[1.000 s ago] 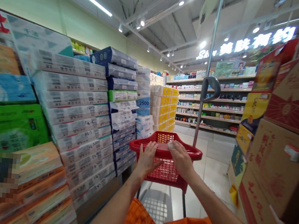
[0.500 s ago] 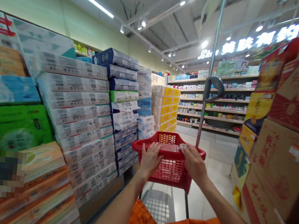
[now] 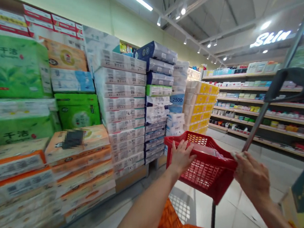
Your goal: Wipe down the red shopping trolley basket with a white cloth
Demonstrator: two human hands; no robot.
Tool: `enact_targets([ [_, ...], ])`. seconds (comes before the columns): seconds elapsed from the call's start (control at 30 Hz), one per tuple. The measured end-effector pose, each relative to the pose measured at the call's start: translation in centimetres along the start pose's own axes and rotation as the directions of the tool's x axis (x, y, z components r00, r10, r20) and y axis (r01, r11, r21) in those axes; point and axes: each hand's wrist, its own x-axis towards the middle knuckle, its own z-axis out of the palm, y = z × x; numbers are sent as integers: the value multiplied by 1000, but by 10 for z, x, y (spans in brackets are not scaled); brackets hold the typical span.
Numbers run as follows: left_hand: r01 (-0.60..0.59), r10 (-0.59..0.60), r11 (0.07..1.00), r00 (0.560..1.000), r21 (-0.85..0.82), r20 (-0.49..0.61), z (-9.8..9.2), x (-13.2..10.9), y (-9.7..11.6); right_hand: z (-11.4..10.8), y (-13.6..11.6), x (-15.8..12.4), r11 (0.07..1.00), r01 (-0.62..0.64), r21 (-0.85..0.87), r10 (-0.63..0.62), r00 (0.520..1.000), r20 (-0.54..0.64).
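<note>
A red shopping cart with a latticed basket stands in front of me, turned slightly. My left hand is hooked over the left part of its handle rim, fingers bent across it. At the cart's right corner, my right hand is closed, with a small crumpled white thing showing at its fingertips. Its hold on the rim there is partly hidden. Inside the basket lies something pinkish in clear wrapping. A metal pole with a dark grey loop handle rises by the right hand.
Tall stacks of wrapped tissue packs line the left side, with orange packs and green packs nearer. Yellow-and-white packs stand farther ahead. Stocked shelves fill the back right. Boxes are at the right edge.
My view has swung left, so the cart, hands and pole appear farther right and more green packs show. Both hands stay at the cart, which looks turned at an angle.
</note>
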Motion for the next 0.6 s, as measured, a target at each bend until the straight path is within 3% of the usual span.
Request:
enact_targets([
  [0.07,-2,2,1000,1000,6,-8,3,0,2,2,-5,-1,999,-25,26,26,999,-23],
  [0.17,-56,55,997,998,46,8,2,2,0,6,-27,0,980,107,165,-114,993,30],
  [0.23,-48,46,996,998,73,34,-5,3,-10,8,-29,0,972,170,160,-183,981,68],
  [0.33,81,-88,989,995,120,51,-15,4,-32,6,-9,0,997,77,-10,-77,996,42],
  [0.43,53,-59,988,997,142,38,-18,5,-42,2,4,-1,998,-48,-35,48,999,8],
  [0.6,44,-41,987,999,154,-25,-13,1,-13,10,-3,-2,985,-82,153,74,996,57],
])
